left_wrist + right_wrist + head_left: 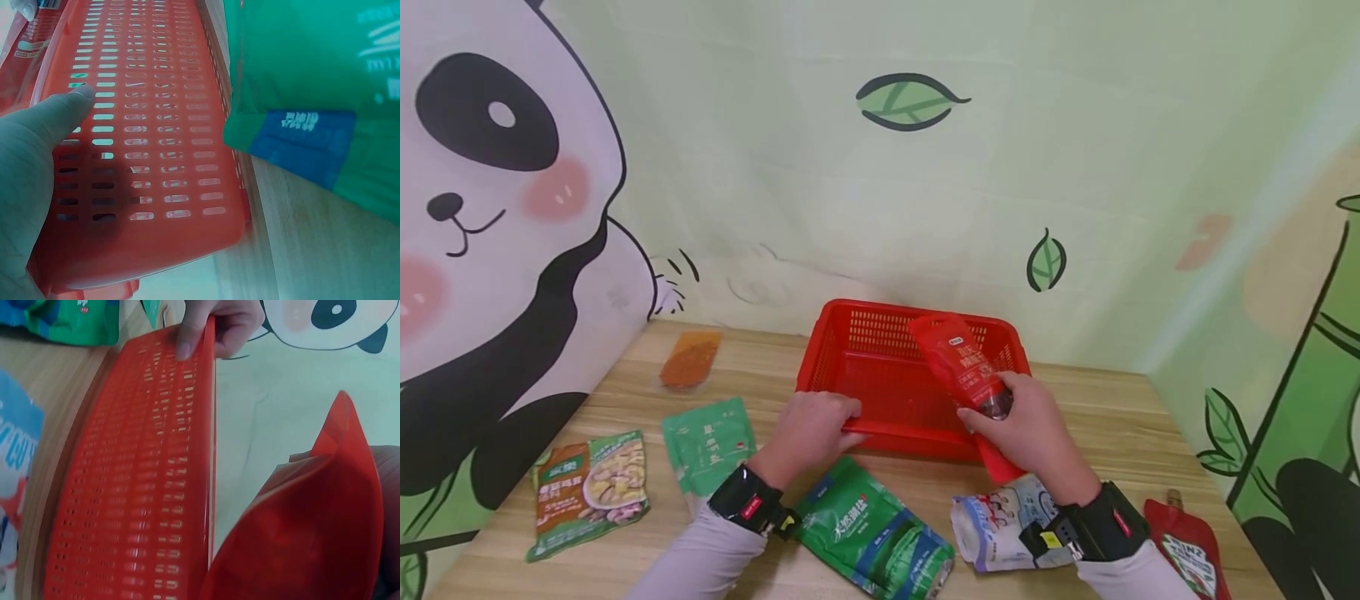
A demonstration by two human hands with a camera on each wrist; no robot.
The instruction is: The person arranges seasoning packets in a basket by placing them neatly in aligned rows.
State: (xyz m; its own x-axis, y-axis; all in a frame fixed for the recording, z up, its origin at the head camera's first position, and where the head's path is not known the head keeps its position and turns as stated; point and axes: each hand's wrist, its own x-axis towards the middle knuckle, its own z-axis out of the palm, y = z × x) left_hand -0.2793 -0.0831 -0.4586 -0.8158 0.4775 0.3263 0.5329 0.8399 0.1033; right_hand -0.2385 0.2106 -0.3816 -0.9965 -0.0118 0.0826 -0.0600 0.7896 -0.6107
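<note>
A red plastic basket [898, 437] with slotted walls stands at the back of the wooden table. My left hand [818, 425] grips its near left rim, the thumb [59, 115] lying against the outer wall. In my right hand [1026, 421] is a red food pouch [951, 358] with a dark clear window, held tilted over the basket's right side. The pouch's upper end overlaps the basket interior in the head view, and its lower end hangs outside the near wall. In the right wrist view the pouch [306, 531] fills the lower right.
Before the basket lie a green pouch [868, 533] and a white-and-blue pouch [1000, 517]. A red Heinz spouted pouch [1187, 550] is at far right. On the left are a light green packet [707, 442], a snack bag [587, 492] and an orange packet [691, 360]. A panda-printed backdrop [925, 208] stands behind.
</note>
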